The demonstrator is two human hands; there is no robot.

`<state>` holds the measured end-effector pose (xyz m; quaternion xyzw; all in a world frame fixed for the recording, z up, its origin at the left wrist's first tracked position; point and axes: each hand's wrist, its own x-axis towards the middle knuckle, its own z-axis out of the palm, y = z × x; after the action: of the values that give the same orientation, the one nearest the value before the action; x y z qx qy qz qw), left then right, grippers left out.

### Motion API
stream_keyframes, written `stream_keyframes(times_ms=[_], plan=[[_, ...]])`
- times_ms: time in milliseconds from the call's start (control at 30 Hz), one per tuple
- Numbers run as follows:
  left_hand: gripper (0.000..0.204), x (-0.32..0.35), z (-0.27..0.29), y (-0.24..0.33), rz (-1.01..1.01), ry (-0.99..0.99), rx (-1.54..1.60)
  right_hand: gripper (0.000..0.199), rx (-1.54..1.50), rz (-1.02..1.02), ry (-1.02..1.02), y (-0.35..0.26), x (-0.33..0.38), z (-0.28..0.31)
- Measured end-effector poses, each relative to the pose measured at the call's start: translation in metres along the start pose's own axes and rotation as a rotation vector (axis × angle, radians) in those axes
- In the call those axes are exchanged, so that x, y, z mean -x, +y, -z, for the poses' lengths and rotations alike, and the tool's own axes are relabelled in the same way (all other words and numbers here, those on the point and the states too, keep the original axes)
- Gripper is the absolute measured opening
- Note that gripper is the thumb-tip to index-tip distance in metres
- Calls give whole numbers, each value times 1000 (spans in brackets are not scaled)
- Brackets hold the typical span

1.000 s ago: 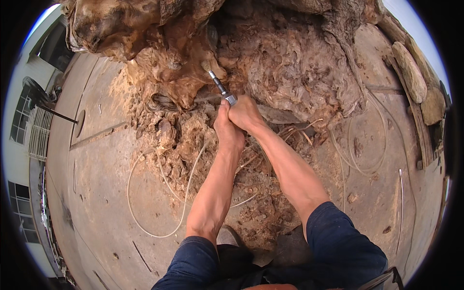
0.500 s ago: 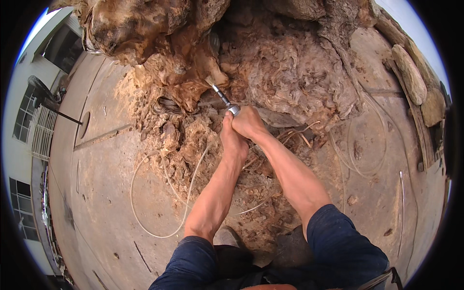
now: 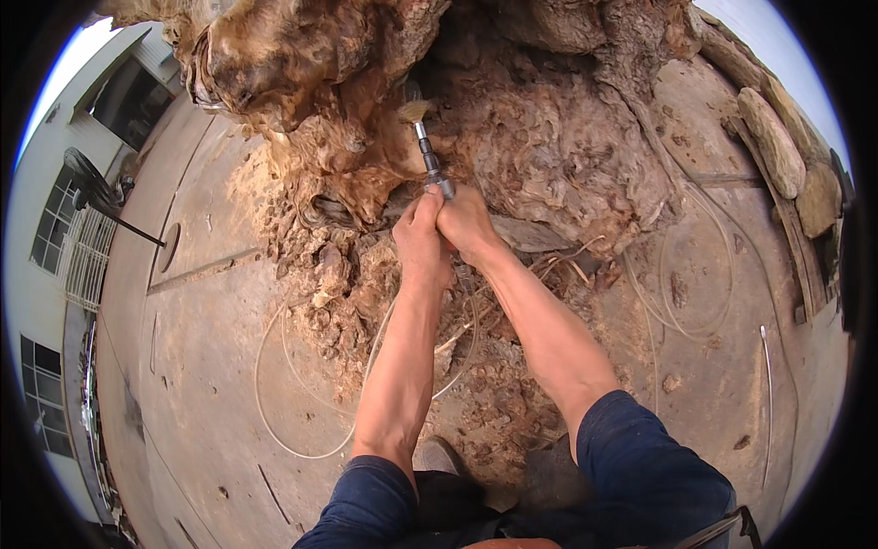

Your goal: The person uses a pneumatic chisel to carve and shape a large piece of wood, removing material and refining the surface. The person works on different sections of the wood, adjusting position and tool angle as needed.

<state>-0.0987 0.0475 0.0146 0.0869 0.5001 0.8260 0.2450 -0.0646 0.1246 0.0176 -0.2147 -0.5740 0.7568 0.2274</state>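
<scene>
Metal-shafted brush tool [image 3: 428,156], bristled tip against the gnarled brown stump [image 3: 549,156], clenched in left hand [image 3: 419,240] and right hand [image 3: 466,224].

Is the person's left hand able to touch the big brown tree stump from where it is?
Probably yes. The left hand grips the metal tool together with the right hand, right beside the stump, and nothing lies between them.

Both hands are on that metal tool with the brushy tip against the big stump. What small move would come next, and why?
Probably a short push of the tool upward along the stump. The left hand and right hand grip its lower end together, the tip sits at a dark hollow in the wood, and loose chips lie heaped below, so more rough wood there seems left to work.
</scene>
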Motion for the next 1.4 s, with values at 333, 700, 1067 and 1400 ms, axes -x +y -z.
stream_keyframes(times_ms=[333,700,1067,1400], plan=[[41,-21,9,27,-26,61,-103,17,-83,-61,5,-5,-17,-28],[33,-16,1,20,15,54,86,23,139,-26,22,-5,-25,-21],[36,-17,-5,24,75,77,-37,21,-24,-60,44,-8,-20,-16],[39,-21,13,-4,-45,25,104,18,186,31,-1,4,-19,-14]])
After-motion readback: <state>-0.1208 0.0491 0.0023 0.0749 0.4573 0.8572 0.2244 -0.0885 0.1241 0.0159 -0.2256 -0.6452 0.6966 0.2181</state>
